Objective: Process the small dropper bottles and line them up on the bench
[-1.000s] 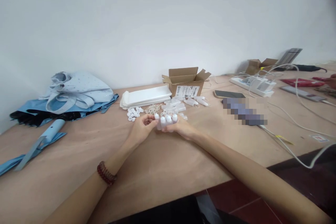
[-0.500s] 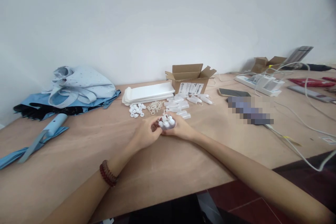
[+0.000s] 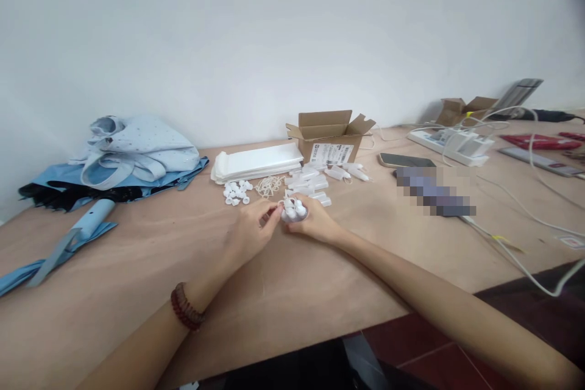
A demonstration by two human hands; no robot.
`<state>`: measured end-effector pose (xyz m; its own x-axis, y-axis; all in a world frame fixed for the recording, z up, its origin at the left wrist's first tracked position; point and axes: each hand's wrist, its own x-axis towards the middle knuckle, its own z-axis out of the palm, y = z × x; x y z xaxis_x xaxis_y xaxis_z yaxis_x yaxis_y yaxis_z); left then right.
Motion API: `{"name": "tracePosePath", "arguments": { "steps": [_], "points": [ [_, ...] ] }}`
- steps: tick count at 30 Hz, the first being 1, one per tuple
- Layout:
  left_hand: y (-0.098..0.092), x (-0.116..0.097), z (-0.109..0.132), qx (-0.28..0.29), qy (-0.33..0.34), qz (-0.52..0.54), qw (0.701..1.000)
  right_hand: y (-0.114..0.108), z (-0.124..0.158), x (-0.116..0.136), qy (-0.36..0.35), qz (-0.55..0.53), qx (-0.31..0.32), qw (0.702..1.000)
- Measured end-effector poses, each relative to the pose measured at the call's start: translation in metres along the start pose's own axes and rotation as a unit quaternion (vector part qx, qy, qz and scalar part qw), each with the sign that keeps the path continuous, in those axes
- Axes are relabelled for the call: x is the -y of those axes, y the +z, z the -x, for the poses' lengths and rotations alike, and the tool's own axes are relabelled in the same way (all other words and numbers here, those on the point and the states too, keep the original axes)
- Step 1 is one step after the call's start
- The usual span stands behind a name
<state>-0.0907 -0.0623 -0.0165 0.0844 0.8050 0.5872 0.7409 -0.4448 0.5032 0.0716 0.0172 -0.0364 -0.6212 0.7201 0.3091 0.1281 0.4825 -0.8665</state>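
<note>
A bunch of small clear plastic bottles with white caps [image 3: 295,209] stands upright in my right hand [image 3: 320,223], whose fingers wrap round it. Cream cord loops show at the tops of the caps. At the left side of the bunch, my left hand [image 3: 253,226] pinches one cord loop between thumb and forefinger. Just beyond the hands lie several loose clear bottles [image 3: 307,181], some of them capped and corded. Left of these are a small heap of cream cord loops [image 3: 269,186] and a cluster of loose white caps [image 3: 236,191].
Behind are a stack of white sleeves [image 3: 258,161] and an open cardboard box [image 3: 329,140]. A phone [image 3: 406,161], a power strip [image 3: 457,145] and white cables lie right. A pale bag [image 3: 141,143] and blue umbrella [image 3: 94,219] lie left.
My left hand has moved its fingertips slightly up to the cord at the left of the caps. The bottle bunch has turned a little in my right hand.
</note>
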Motion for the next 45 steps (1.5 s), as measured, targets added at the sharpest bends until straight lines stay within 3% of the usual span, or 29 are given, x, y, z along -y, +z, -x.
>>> {"name": "tracePosePath", "arguments": {
  "steps": [10,16,23,28,34,45],
  "points": [
    [0.0,0.0,0.001,0.022,0.058,-0.037,0.997,-0.001,0.0,0.005,-0.008,-0.049,0.014,0.999],
    [0.001,-0.003,0.002,0.035,0.084,-0.062,0.994,-0.001,0.001,0.011,0.014,-0.139,0.046,0.989],
    [0.0,0.001,-0.002,0.02,0.003,-0.038,0.999,-0.004,-0.002,0.005,-0.031,-0.071,0.072,0.994],
    [0.0,0.002,-0.003,0.027,-0.013,-0.016,0.999,-0.007,-0.001,0.01,-0.043,-0.054,0.103,0.992],
    [0.0,-0.005,-0.001,0.033,-0.015,-0.012,0.999,-0.008,0.001,0.011,0.005,-0.054,0.078,0.995],
    [0.001,-0.012,0.001,0.029,-0.043,0.011,0.999,0.001,0.0,0.005,-0.005,-0.069,0.044,0.997]
  ]
}}
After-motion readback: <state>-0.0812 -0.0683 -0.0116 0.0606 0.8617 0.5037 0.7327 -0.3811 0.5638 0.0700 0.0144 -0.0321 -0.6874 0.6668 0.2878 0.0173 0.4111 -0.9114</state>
